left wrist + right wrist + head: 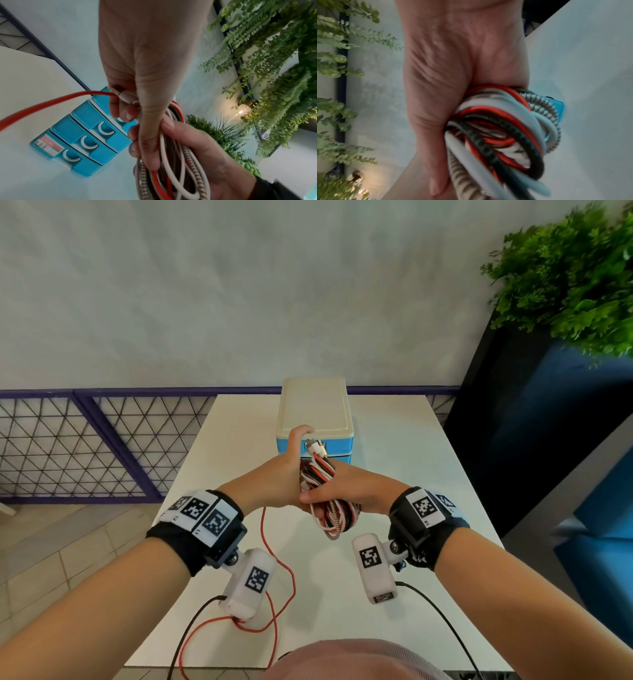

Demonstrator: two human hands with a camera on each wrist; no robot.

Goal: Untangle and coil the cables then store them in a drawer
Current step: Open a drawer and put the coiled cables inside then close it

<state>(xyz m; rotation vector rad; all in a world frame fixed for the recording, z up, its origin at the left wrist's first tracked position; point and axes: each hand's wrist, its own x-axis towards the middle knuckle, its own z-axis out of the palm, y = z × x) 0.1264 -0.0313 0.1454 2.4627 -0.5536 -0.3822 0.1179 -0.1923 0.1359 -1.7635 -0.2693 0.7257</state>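
My right hand (346,489) grips a coiled bundle of red, white, black and braided cables (330,517) above the white table (411,474). In the right wrist view my right hand (453,67) wraps the bundle (496,128) tightly. My left hand (291,460) meets it from the left and pinches the red cable (51,100) near its plug, thumb lying along the bundle (175,169). The loose red cable (274,559) trails down onto the table. Plug ends (317,447) stick out above the bundle. Just behind stands the blue drawer unit (315,405), its three drawers (96,135) pushed in.
A purple mesh railing (102,440) runs behind the table on the left. A green plant (565,278) on a dark blue cabinet (513,422) stands to the right. Black wrist-camera leads (442,618) hang over the table's near edge.
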